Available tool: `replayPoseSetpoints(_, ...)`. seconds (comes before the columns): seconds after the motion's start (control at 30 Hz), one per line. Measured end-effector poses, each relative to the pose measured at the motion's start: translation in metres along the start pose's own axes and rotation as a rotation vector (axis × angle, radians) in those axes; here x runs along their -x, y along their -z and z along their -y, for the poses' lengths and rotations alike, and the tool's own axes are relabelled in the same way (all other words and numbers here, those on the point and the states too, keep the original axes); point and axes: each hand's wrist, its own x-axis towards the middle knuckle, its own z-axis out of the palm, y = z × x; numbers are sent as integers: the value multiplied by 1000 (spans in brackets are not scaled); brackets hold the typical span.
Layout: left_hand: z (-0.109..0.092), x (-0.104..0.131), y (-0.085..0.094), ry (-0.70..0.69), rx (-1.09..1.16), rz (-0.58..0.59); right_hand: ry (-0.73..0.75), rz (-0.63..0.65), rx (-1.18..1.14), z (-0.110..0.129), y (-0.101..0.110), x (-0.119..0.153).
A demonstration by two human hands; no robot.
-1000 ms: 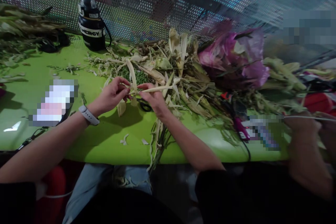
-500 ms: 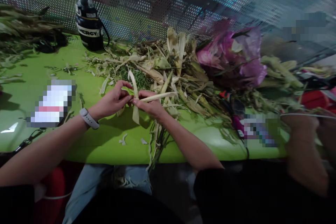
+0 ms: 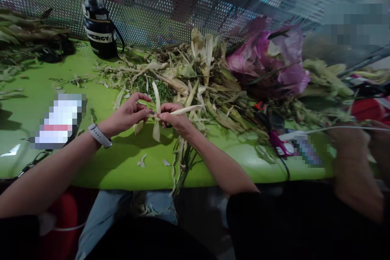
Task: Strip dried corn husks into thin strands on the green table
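Pale strips of corn husk (image 3: 156, 93) cross one another between my two hands, one standing up and another pointing right. My left hand (image 3: 134, 111), with a light watch band on its wrist, pinches the left part of the crossed husk between thumb and forefinger. My right hand (image 3: 174, 117) is closed on the husk where the strips meet. Behind both hands spreads a heap of dry husks (image 3: 170, 73) with some green leaves in it. Below my right wrist, thin green stems and strips (image 3: 182, 162) hang over the table edge.
A black bottle (image 3: 100, 28) stands at the back left of the green table (image 3: 115, 170). A phone (image 3: 59, 120) lies at left. Pink plastic (image 3: 256, 57) rests at back right. Pruning shears (image 3: 278, 142) lie at right, near a co-worker's arm (image 3: 350, 162).
The view has shifted slightly. My left hand has drawn a little left, away from my right, and the crossed husk strips have turned slightly.
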Motion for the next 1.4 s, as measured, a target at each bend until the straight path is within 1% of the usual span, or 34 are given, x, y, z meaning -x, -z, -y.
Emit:
replayPoseSetpoints(0.1, 1, -3, 6, -33, -117, -18, -5, -31, -60, 1, 0, -2)
replayPoseSetpoints(0.13, 1, -4, 8, -77, -202, -67, -7, -70, -86, 1, 0, -4)
replayPoseSetpoints(0.17, 1, -5, 11, -146, -309, -156, -4, -128, -121, 1, 0, -5)
replayPoseSetpoints(0.27, 0, -5, 15, -406, -655, -529, 20, -321, -247, 0, 0, -10)
replayPoseSetpoints(0.3, 0, -5, 14, -461, -747, -594, 22, -354, -278, 0, -1, -10)
replayPoseSetpoints(0.33, -1, -4, 13, -483, -816, -602, 20, -367, -298, 0, -2, -10)
replayPoseSetpoints(0.4, -1, -1, 9, -444, -884, -501, 19, -353, -303, -1, -6, -8)
replayPoseSetpoints(0.47, 1, 0, 3, -358, -838, -368, 22, -321, -282, -2, -11, -4)
replayPoseSetpoints(0.57, 4, 2, -5, -213, -553, -166, 25, -259, -230, -3, -18, 0)
replayPoseSetpoints(0.63, 5, 2, -9, -127, -388, -100, 28, -227, -191, -4, -20, 2)
replayPoseSetpoints(0.7, 5, 2, -11, -85, -331, -115, 28, -199, -163, -4, -20, 3)
replayPoseSetpoints(0.8, 3, 2, -11, -91, -303, -131, 23, -158, -147, -3, -18, 3)
replayPoseSetpoints(0.97, -3, 3, -6, -87, -269, -81, 22, -142, -153, -2, -14, 3)
replayPoseSetpoints(1.23, -6, 3, -2, -46, -334, 1, 6, -154, -206, -3, -14, -1)
replayPoseSetpoints(1.33, -7, 3, -3, -54, -299, 29, -2, -172, -228, -2, -13, -1)
replayPoseSetpoints(1.4, -6, 4, -4, -62, -244, 47, -7, -159, -239, -2, -11, -1)
